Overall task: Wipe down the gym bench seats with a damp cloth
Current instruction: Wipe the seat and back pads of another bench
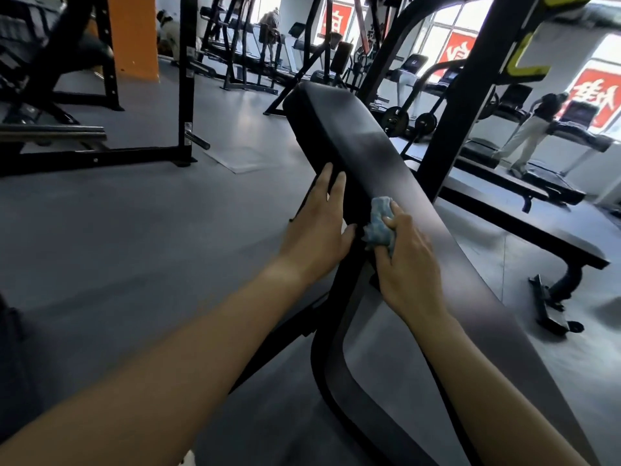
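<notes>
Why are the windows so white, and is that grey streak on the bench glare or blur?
Head view: windows overexposed by daylight; the grey streak on the bench pad is mostly window glare, smeared near the right hand and cloth, probably motion blur.

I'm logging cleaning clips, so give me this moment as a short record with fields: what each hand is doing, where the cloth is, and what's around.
setting: gym floor with black racks and machines
bench: black, with a long pad running away from the camera
cloth: blue, bunched up, on the pad's left edge
right hand: grips the cloth and holds it against the pad
left hand: fingers straight, resting on the pad's left side
nearby: second bench to the right; a person on a treadmill
</notes>
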`<action>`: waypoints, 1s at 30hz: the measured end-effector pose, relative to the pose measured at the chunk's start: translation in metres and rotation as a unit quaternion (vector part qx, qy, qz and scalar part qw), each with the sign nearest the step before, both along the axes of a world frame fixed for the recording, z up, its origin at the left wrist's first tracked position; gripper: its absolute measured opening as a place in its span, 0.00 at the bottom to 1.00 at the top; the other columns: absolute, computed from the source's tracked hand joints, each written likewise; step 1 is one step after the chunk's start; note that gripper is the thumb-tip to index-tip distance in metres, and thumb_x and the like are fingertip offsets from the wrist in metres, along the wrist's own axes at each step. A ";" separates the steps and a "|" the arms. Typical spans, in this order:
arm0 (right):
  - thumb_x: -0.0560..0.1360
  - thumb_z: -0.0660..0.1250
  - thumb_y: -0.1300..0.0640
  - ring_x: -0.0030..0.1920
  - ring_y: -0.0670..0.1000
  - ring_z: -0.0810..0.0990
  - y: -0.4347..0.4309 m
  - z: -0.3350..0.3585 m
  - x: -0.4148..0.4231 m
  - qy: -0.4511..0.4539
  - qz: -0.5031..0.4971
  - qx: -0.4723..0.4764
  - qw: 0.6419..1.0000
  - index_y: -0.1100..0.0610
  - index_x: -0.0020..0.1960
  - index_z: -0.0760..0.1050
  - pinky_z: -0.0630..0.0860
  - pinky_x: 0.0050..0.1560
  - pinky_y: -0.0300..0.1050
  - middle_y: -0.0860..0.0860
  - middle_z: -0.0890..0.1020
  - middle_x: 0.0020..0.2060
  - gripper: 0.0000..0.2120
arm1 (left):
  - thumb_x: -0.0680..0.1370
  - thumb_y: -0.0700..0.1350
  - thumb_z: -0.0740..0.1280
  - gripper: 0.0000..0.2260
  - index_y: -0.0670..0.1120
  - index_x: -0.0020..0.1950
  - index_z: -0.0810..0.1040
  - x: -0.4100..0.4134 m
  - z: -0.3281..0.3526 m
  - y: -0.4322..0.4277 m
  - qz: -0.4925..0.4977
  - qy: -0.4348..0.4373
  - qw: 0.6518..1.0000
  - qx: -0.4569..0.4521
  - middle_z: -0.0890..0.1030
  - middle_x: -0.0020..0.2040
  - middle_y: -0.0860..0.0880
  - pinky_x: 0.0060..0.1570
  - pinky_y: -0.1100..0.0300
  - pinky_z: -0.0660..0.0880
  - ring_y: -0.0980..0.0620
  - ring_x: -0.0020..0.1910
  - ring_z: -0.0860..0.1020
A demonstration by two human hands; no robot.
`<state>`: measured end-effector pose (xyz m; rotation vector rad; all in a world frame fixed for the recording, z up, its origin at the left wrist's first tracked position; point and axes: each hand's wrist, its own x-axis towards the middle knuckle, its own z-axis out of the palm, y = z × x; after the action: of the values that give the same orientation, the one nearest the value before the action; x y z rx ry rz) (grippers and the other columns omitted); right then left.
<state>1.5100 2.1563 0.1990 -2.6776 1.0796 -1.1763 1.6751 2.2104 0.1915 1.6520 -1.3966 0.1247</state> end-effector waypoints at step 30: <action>0.81 0.60 0.40 0.74 0.55 0.68 -0.030 0.025 -0.004 0.070 0.012 0.079 0.994 0.51 0.77 0.61 0.65 0.73 0.60 0.51 0.69 0.76 0.29 | 0.81 0.45 0.67 0.28 0.42 0.80 0.65 -0.026 -0.009 0.005 -0.007 -0.161 0.987 -0.013 0.58 0.82 0.41 0.78 0.42 0.62 0.37 0.82 0.52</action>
<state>1.5062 2.1260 0.2245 -2.6746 1.1023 -0.8719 1.6487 2.2155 0.1827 1.6522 -1.6391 0.4158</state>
